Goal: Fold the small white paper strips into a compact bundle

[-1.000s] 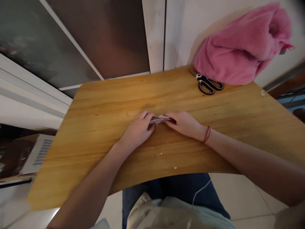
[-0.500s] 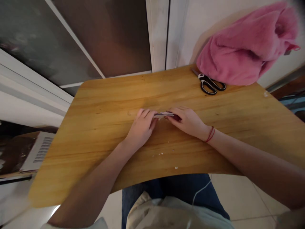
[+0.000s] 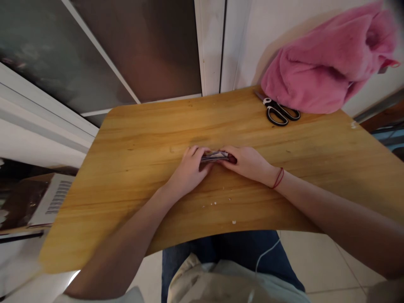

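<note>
Between my two hands is a small stack of thin, card-like pieces, pale with dark edges and a dark red part at its right end. My left hand grips the left end, thumb toward me and fingers on the far side. The right end sits in the curl of my right hand, which has a red string at the wrist. Fingers hide both ends, so I cannot tell exactly what the pieces are. Both hands are low over the middle of the wooden table.
Black-handled scissors lie at the back right, against a pink plush bundle. Several white scraps are scattered toward the front edge. A cardboard box stands left of the table, and a glass-panelled door is behind it.
The stack has tilted and moved slightly toward me, so more of its layered edge and its dark red part show. My fingers have shifted a little on both ends.
</note>
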The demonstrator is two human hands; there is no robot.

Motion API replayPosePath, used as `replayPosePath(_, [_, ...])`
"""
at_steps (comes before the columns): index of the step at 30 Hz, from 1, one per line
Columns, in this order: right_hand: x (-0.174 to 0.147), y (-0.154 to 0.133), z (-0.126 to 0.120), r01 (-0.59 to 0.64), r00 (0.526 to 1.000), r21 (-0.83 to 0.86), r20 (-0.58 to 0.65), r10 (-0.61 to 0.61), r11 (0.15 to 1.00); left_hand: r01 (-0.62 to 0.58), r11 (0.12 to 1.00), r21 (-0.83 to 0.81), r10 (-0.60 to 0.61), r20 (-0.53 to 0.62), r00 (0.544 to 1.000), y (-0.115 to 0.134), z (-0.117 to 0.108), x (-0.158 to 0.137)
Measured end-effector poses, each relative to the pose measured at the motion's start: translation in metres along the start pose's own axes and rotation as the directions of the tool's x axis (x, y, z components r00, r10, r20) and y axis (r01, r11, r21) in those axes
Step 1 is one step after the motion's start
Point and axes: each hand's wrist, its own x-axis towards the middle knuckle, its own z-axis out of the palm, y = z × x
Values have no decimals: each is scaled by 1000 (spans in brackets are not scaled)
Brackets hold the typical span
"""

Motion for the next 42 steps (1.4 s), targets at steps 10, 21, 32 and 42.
replayPosePath(10, [3, -2, 5, 55, 998, -5, 39, -55, 998, 83, 993, -87, -82, 17, 996, 11, 13, -2])
replayPosePath(21, [2, -2, 3, 49, 998, -48, 41, -47, 998, 76, 976, 204, -76, -10, 997, 4, 7, -2])
replayPosePath(32, [3, -1, 7, 97, 995, -11, 36, -97, 995, -15, 988, 151, 9, 44, 999, 3, 10, 1])
replayPosePath(42, [2, -2, 5, 85, 994, -62, 68, -81, 994, -11, 978, 208, 20, -41, 999, 11, 24, -5])
